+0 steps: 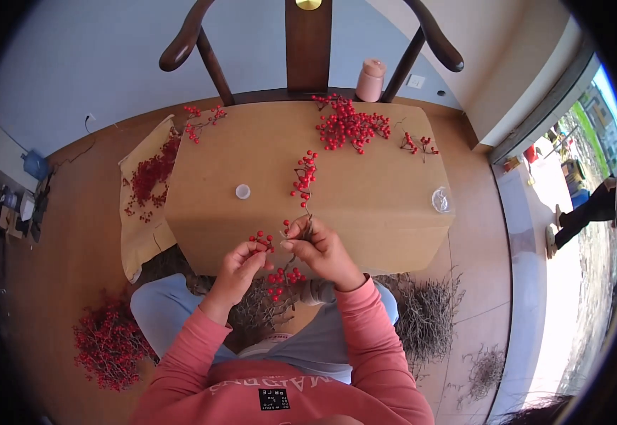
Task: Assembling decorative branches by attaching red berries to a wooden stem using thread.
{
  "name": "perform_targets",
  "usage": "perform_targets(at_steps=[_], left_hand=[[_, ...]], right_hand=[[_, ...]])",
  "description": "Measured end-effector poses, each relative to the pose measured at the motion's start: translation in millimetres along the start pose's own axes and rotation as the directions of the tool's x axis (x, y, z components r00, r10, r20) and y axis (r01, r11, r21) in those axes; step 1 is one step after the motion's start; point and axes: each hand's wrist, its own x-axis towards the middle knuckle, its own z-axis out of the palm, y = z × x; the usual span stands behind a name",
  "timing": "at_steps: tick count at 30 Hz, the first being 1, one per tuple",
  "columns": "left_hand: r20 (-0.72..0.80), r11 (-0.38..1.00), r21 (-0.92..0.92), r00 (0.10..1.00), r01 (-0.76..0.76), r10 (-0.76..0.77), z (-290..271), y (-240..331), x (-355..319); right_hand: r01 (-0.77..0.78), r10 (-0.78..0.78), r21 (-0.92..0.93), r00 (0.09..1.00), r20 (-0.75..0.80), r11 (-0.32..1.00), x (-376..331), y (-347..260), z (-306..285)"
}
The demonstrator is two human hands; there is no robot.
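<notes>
My left hand (pixel 237 275) is closed in a pinch on a small sprig of red berries (pixel 261 239), in front of the cardboard box's near side. Just right of it, my right hand (pixel 324 256) grips a thin brown berry branch. The branch's upper berries (pixel 305 173) lie over the box top, and its lower berries (pixel 283 280) hang below my hands, near my lap. Something small and pale shows at my right fingertips, too small to name. The sprig's stem is mostly hidden by my left fingers.
On the cardboard box (pixel 251 156) lie a berry pile (pixel 351 126), smaller sprigs (pixel 202 124), a white cap (pixel 242 191) and a clear roll (pixel 441 200). A pink jar (pixel 371 81) stands behind on a wooden chair (pixel 308 49). Bare twigs (pixel 425 319) and berry bunches (pixel 112 345) flank my legs.
</notes>
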Motion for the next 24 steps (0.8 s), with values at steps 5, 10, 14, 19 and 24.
perform_targets(at_steps=[5, 10, 14, 19, 24], left_hand=[[-0.166, 0.988, -0.106, 0.977, 0.115, -0.132, -31, -26, -35], [-0.145, 0.991, -0.029, 0.980, 0.133, -0.135, -10, -12, -33], [-0.199, 0.998, 0.006, 0.978, 0.059, -0.057, -22, -2, -24], [-0.184, 1.000, -0.014, 0.983, -0.002, -0.001, -30, -4, -18], [-0.184, 1.000, 0.013, 0.983, -0.023, 0.025, -27, -1, -21]], right_hand=[[0.028, -0.024, -0.037, 0.992, 0.122, 0.999, 13, 26, 20], [0.148, -0.136, -0.084, 0.982, 0.134, 0.985, 8, 25, 7], [0.084, -0.065, -0.161, 0.991, 0.119, 0.983, 5, 10, 13], [0.166, -0.131, -0.247, 0.980, 0.152, 0.955, 10, 13, 10], [0.231, -0.198, -0.271, 0.970, 0.144, 0.935, 14, 37, 9]])
